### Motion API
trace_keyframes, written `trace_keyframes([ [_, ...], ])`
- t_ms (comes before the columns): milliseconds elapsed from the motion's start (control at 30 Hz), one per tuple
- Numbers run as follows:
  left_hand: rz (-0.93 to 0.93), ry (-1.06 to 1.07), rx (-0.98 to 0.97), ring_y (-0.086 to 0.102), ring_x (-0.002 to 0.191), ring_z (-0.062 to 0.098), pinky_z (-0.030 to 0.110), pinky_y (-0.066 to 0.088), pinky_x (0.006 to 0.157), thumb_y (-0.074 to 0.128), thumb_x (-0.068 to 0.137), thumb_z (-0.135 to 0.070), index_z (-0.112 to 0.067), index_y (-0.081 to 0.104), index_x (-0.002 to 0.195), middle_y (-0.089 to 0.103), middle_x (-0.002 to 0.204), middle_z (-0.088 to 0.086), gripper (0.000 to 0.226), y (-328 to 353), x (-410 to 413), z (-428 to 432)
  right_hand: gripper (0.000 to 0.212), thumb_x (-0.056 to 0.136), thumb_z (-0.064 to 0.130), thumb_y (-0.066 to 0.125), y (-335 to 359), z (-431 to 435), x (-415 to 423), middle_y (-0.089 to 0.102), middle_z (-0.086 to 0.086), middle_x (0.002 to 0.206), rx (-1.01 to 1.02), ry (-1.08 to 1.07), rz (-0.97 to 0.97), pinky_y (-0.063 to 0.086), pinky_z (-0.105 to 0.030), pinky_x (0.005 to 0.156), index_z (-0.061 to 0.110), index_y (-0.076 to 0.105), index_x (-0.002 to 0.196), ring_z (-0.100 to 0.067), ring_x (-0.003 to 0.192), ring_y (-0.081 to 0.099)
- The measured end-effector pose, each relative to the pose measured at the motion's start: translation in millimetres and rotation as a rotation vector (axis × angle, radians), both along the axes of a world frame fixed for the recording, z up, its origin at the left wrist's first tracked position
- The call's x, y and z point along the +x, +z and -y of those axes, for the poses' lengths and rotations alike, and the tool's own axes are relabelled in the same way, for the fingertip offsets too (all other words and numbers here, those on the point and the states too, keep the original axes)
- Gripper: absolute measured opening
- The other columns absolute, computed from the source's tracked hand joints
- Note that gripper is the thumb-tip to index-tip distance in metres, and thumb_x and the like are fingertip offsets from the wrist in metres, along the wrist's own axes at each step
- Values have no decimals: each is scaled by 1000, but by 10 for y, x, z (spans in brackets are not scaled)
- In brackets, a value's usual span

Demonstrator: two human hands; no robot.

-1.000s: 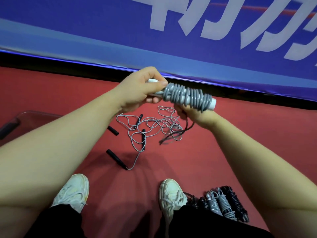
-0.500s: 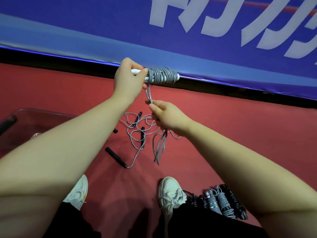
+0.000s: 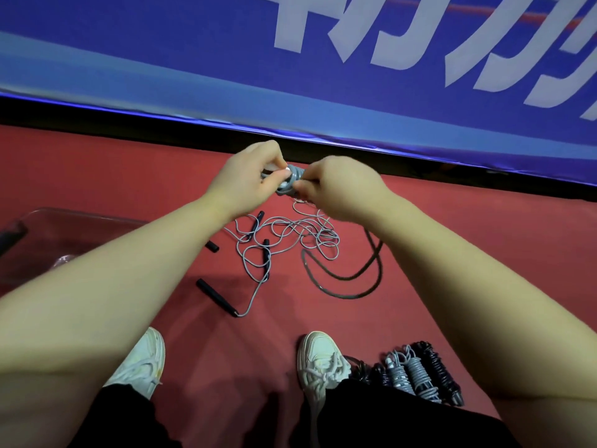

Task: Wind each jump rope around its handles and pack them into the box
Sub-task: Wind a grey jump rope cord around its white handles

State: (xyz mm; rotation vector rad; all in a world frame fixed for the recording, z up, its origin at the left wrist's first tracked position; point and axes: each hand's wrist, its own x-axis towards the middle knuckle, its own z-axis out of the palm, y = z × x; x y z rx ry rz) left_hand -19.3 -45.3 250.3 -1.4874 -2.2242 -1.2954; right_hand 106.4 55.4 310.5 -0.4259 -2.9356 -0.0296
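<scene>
The left hand (image 3: 245, 179) and right hand (image 3: 339, 189) are both curling tight around a wound grey rope (image 3: 292, 179).
A blue banner (image 3: 193, 59) is backing the red floor (image 3: 97, 163), where a box (image 3: 80, 212), loose ropes (image 3: 303, 229) and wound bundles (image 3: 416, 373) are lying.

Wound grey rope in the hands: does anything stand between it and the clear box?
Nothing visible does. The left hand and right hand hold the wound grey rope in the air; the clear box lies leftward, and the loose ropes lie on the floor beneath.
</scene>
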Motion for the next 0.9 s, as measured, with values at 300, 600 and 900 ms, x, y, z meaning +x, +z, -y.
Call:
trace_keyframes([
  [300, 186, -276, -243, 50, 62, -6, 14, 41, 62, 61, 90, -12, -21, 54, 101, 57, 82, -10, 16, 78, 113, 40, 28, 88, 44, 57, 33, -398, 123, 61, 1, 103, 153, 132, -153, 36, -32, 63, 20, 67, 100, -22, 94, 57],
  [600, 397, -519, -381, 50, 68, 9, 26, 42, 64, 68, 83, -15, -30, 47, 92, 59, 81, -6, 28, 198, 206, 55, 38, 91, 48, 47, 89, -485, 247, 59, 1, 73, -16, 302, 55, 42, -30, 63, 18, 66, 80, -15, 68, 55],
  [900, 503, -638, -319, 56, 73, 7, 18, 45, 66, 65, 82, 4, -17, 61, 92, 63, 84, -1, 23, 312, 421, 16, 37, 85, 39, 48, -28, -679, 425, 23, 8, 49, -1188, 90, 231, 13, -26, 49, 13, 43, 59, -7, 43, 16],
])
